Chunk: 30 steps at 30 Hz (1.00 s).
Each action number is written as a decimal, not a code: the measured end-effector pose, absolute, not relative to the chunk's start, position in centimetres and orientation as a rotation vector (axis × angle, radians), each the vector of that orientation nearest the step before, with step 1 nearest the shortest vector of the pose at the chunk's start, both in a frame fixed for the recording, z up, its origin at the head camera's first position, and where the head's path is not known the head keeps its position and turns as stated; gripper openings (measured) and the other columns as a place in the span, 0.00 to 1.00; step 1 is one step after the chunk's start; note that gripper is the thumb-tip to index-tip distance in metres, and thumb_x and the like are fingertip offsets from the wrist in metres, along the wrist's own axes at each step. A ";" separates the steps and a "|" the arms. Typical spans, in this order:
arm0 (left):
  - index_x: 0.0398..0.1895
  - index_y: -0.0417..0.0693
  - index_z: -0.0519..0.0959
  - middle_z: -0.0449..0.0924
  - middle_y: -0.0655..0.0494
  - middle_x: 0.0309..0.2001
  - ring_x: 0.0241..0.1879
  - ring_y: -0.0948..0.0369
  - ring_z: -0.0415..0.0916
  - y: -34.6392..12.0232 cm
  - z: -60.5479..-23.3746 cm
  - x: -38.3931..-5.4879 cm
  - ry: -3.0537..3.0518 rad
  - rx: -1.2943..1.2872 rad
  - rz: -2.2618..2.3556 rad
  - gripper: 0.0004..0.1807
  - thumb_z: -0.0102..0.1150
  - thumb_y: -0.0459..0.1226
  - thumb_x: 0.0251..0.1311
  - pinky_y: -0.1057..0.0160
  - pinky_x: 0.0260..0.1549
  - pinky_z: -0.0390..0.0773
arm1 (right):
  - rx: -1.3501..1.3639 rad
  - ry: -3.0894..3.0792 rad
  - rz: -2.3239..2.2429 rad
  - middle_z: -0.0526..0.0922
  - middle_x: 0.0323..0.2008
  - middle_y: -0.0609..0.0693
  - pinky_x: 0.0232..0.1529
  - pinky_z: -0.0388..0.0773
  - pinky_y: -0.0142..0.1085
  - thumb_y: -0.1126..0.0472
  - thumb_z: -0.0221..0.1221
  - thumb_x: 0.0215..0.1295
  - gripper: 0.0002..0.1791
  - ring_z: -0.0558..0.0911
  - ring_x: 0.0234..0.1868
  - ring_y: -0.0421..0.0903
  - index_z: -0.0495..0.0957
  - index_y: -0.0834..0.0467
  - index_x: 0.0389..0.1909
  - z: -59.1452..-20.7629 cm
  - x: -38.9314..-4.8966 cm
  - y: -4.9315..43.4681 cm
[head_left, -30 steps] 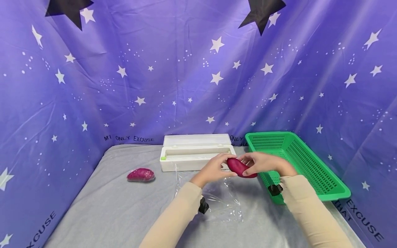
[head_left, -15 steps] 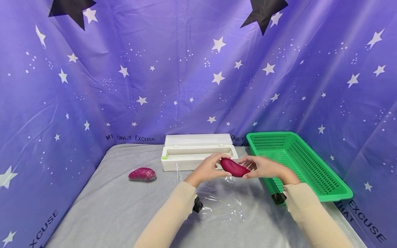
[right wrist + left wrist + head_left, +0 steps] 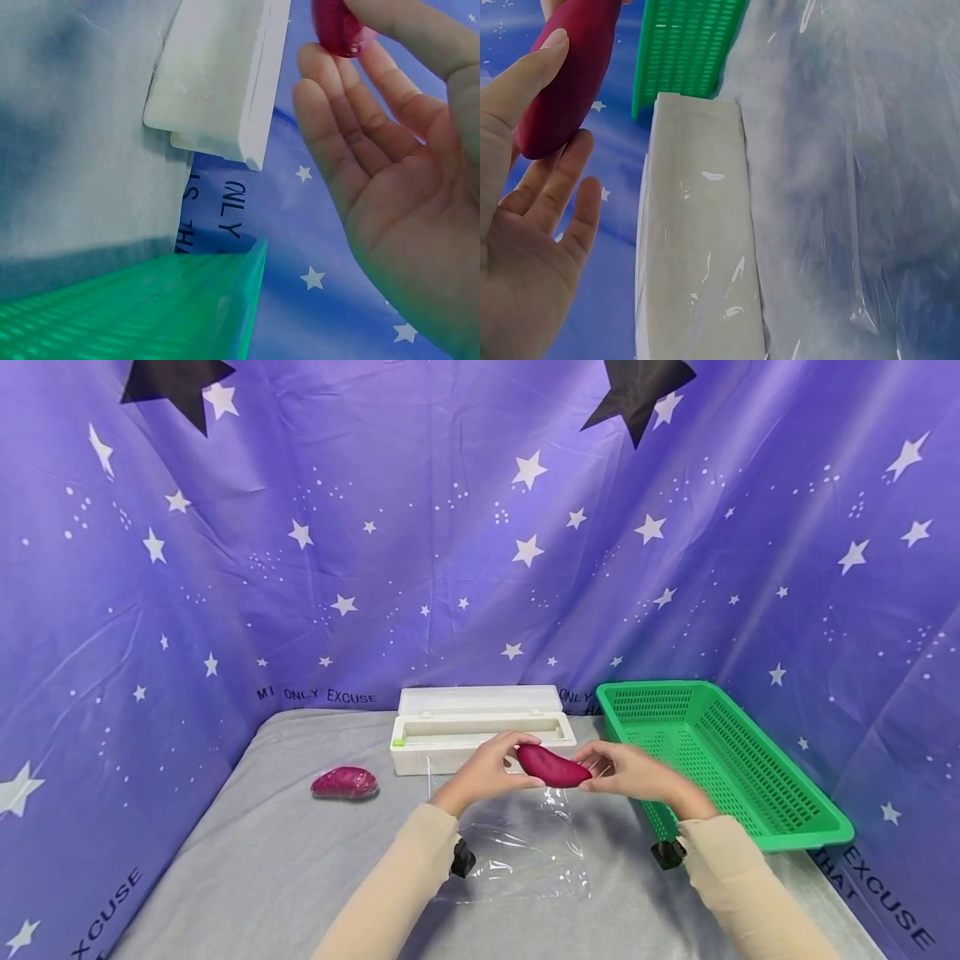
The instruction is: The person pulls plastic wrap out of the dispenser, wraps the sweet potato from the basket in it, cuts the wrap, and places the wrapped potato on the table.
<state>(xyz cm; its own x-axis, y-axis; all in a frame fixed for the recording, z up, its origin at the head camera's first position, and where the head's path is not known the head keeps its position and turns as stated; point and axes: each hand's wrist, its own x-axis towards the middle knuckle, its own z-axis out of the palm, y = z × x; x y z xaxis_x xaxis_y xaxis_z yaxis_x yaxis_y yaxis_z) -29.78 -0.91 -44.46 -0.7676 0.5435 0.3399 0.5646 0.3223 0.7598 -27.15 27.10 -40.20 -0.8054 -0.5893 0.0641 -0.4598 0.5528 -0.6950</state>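
Head view, and here's the sweet potato [image 3: 553, 766], up off the table [image 3: 285, 860] between two hands, near the white box [image 3: 427, 763]! Its long axis runs left to right, the right end dipping lower. The left hand [image 3: 480, 772] pinches the left end, thumb on one side and fingers on the other, the gap just the potato's thickness. At the opposite end, the right hand [image 3: 636, 770] holds the tip between thumb and fingertips. Clear plastic [image 3: 517, 856] spreads below; a green basket [image 3: 798, 842] sits beyond the right hand.
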 end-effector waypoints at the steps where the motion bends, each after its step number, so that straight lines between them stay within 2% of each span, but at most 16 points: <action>1: 0.63 0.54 0.76 0.78 0.61 0.56 0.48 0.63 0.76 -1.1 -44.5 -29.7 -2.539 -1.056 -1.470 0.34 0.78 0.44 0.52 0.51 0.47 0.80 | -0.892 2.617 -1.090 0.83 0.40 0.50 0.45 0.82 0.37 0.61 0.70 0.61 0.20 0.82 0.43 0.49 0.78 0.60 0.53 -40.3 -27.2 27.0; 7: 0.64 0.55 0.76 0.78 0.61 0.57 0.48 0.63 0.77 -2.2 -44.3 -29.5 -2.561 -1.072 -1.425 0.33 0.76 0.44 0.54 0.56 0.46 0.80 | -0.881 2.627 -1.092 0.83 0.39 0.48 0.44 0.82 0.38 0.59 0.69 0.62 0.20 0.82 0.42 0.48 0.79 0.58 0.53 -40.3 -27.0 26.2; 14: 0.66 0.46 0.75 0.79 0.57 0.57 0.48 0.62 0.79 -3.7 -44.3 -29.3 -2.589 -1.130 -1.421 0.31 0.72 0.41 0.59 0.54 0.48 0.81 | -0.894 2.621 -1.075 0.84 0.38 0.47 0.43 0.82 0.37 0.60 0.68 0.63 0.20 0.83 0.41 0.45 0.80 0.59 0.55 -40.6 -27.1 25.4; 18: 0.64 0.47 0.76 0.80 0.59 0.55 0.48 0.63 0.79 -4.4 -44.5 -29.1 -2.610 -1.114 -1.422 0.31 0.73 0.42 0.58 0.54 0.49 0.80 | -0.912 2.616 -1.091 0.85 0.37 0.46 0.40 0.82 0.36 0.60 0.68 0.64 0.19 0.84 0.40 0.44 0.80 0.59 0.55 -40.9 -27.2 25.0; 25: 0.62 0.53 0.77 0.81 0.62 0.53 0.48 0.64 0.79 -5.4 -44.6 -28.7 -2.648 -1.110 -1.345 0.30 0.74 0.44 0.56 0.61 0.47 0.80 | -0.972 2.593 -1.123 0.86 0.39 0.45 0.42 0.82 0.37 0.61 0.68 0.64 0.18 0.84 0.41 0.43 0.81 0.59 0.53 -41.6 -27.1 24.2; 30: 0.60 0.50 0.78 0.81 0.60 0.52 0.49 0.63 0.78 -6.3 -44.7 -28.1 -2.672 -1.129 -1.310 0.29 0.74 0.45 0.56 0.58 0.47 0.81 | -0.969 2.523 -1.157 0.85 0.39 0.46 0.43 0.82 0.37 0.62 0.67 0.65 0.17 0.83 0.41 0.45 0.81 0.60 0.54 -42.3 -26.7 23.3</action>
<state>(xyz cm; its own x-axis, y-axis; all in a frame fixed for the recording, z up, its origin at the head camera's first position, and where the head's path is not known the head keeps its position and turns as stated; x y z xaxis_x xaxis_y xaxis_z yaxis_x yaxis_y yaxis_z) -28.14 -6.29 -44.65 -0.7474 0.6125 0.2574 0.5786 0.4097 0.7053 -26.68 23.32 -42.34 -0.7646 -0.6388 0.0852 -0.4815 0.4784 -0.7344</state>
